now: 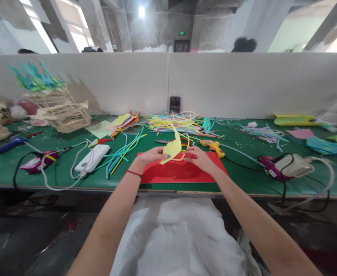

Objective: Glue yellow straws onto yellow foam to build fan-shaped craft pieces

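My left hand [153, 155] pinches a pale yellow leaf-shaped piece of paper [172, 147] with a jagged edge, its tip pointing up. Facing it, my right hand [199, 158] has its fingers curled at a thin, bent pale yellow strip [177, 159]; the exact contact is too small to make out. Both hands are over a red board [174, 174] lying at the table's front edge. Just behind the fingers lies a pair of scissors [161, 142], partly covered by the paper. A yellow hot glue gun [216, 148] rests right of my right hand.
Many coloured strips [174, 124] are heaped at the back of the green table [243, 168]. More blue and yellow strips [122, 153] lie left, beside a white power bank [92, 158]. Purple devices [34, 163] with cables sit towards both sides. Wooden frames [61, 115] stand back left.
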Available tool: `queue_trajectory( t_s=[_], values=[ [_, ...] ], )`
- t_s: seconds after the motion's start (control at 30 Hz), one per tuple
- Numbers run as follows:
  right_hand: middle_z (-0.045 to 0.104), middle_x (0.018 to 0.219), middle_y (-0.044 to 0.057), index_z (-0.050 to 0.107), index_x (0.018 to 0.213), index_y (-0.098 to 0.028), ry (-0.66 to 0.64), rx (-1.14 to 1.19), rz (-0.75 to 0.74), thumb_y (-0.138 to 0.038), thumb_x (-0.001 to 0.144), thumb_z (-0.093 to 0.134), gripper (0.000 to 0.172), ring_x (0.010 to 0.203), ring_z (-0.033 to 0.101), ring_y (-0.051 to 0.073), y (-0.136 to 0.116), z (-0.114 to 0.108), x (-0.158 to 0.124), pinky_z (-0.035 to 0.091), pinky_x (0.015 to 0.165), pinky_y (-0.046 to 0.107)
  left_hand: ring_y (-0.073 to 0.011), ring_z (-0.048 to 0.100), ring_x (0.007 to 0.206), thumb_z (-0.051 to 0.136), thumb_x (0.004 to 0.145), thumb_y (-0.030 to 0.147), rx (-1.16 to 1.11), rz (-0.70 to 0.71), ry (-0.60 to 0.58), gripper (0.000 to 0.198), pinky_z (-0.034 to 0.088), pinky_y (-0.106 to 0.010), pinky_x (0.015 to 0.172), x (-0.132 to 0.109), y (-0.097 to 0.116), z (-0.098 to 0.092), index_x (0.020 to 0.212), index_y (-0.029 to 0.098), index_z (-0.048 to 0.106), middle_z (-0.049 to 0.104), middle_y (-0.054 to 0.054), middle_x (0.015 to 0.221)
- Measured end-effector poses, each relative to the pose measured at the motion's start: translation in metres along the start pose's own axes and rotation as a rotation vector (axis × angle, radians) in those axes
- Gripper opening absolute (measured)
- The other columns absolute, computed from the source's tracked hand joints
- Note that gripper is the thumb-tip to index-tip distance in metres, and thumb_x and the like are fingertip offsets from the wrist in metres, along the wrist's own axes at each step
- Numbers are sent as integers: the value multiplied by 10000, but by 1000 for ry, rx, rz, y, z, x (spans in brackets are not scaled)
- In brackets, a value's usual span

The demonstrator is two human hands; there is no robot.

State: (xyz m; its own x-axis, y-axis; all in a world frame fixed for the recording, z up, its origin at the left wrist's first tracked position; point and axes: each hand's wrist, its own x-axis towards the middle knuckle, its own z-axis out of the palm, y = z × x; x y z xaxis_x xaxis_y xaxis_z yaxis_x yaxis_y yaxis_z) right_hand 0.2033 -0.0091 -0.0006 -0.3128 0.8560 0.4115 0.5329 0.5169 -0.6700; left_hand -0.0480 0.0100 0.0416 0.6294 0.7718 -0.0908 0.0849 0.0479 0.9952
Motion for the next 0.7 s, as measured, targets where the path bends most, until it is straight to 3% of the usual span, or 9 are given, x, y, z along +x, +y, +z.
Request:
queue_trajectory(
  t_s=[0.1,0.2,0.3,0.47,0.7],
  values=[
    [563,997,40,678,914,-234,-48,-1,32,-309,789,649,149,935,576,181,-4,13,-1,472,847,337,-165,523,839,745,620,378,262,-17,-5,405,398,-282,751,-2,16,-17,918,125,636,646,-40,882],
    [564,942,43,670,811,-212,-76,-19,41,-258,798,633,61,868,571,175,-4,19,-2,474,785,330,-138,488,758,657,679,465,403,-25,83,390,380,-266,693,0,24,-28,896,144,623,608,-15,834],
    [565,877,38,657,762,-205,-110,12,14,-237,834,582,109,837,566,170,-8,18,-6,470,777,328,-117,438,686,607,705,487,538,-59,109,356,350,-254,642,2,27,-31,817,149,615,562,8,768],
    [580,881,34,660,761,-218,-227,100,-57,-298,869,547,175,866,569,165,-19,9,-22,456,848,329,-112,395,651,610,686,488,665,-71,17,350,328,-252,619,5,30,-25,660,142,569,492,27,657],
    [579,901,32,669,778,-228,-279,104,-92,-321,883,531,197,868,581,155,-36,6,-37,477,836,312,-103,398,632,660,673,436,645,-22,-139,323,325,-241,596,8,25,-16,735,141,543,494,24,701]
  ],
)
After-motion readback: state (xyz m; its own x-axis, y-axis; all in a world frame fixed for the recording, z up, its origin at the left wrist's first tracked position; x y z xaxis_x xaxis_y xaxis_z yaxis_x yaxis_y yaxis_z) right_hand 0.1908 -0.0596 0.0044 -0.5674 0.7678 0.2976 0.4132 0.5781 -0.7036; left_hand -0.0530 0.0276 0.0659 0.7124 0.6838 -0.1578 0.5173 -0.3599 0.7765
